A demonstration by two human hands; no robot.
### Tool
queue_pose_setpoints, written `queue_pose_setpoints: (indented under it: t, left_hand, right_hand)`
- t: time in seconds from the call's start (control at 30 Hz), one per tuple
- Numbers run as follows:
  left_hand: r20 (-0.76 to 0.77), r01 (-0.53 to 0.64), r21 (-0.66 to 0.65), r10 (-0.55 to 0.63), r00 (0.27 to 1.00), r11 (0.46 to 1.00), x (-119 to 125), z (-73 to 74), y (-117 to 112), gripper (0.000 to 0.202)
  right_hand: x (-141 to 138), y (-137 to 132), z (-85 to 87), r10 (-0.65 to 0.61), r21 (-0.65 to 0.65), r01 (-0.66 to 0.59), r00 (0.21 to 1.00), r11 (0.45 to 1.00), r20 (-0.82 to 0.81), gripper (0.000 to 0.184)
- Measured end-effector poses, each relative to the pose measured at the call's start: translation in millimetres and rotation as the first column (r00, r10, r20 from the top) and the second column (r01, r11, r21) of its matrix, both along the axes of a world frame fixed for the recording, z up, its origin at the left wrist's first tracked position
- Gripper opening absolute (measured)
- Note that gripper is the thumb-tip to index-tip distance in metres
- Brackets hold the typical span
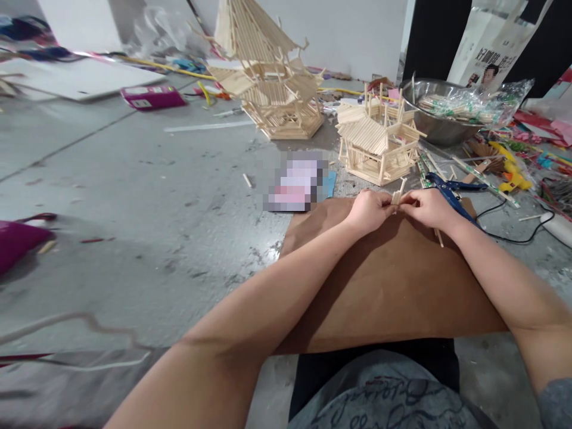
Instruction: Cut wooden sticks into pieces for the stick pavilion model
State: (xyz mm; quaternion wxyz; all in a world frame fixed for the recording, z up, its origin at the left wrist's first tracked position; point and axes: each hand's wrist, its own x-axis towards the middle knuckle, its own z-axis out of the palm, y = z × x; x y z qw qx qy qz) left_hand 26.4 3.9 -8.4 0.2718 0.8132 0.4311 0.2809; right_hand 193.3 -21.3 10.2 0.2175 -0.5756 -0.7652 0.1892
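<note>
Left hand and right hand both pinched sticks between closed fingers, over cardboard. House model stood just beyond; blue tool lay beside right hand.

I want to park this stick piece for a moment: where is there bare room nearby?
The brown sheet is bare between the forearms, below the left hand and right hand pinching the stick piece. The grey floor left of it is mostly open. Crowded: stick house ahead, blue tool and cable right.
</note>
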Motion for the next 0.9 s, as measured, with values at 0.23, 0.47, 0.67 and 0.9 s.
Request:
queue_pose_setpoints:
  t: [0.23,0.47,0.67,0.9]
  left_hand:
    - [0.211,0.218,-0.304,-0.158,0.965,0.927,-5,11.4,-2,0.019]
    - [0.303,0.318,-0.44,-0.195,0.933,0.84,-5,18.8,-6,0.014]
    - [0.349,0.333,-0.521,-0.16,0.923,0.786,-5,17.2,-6,0.016]
    - [0.427,0.367,-0.543,-0.127,0.895,0.755,-2,17.8,-9,0.019]
  right_hand:
    - [-3,2,5.8,-0.067,-0.225,-0.102,0.767,0.969,-0.638,0.038]
    - [-12,-2,5.3,-0.176,-0.337,-0.102,0.693,0.936,-0.699,0.035]
    - [-15,-5,7.5,-0.169,-0.328,-0.116,0.67,0.938,-0.722,0.031]
    - [-13,-5,14.3,-0.17,-0.273,-0.059,0.651,0.96,-0.74,0.035]
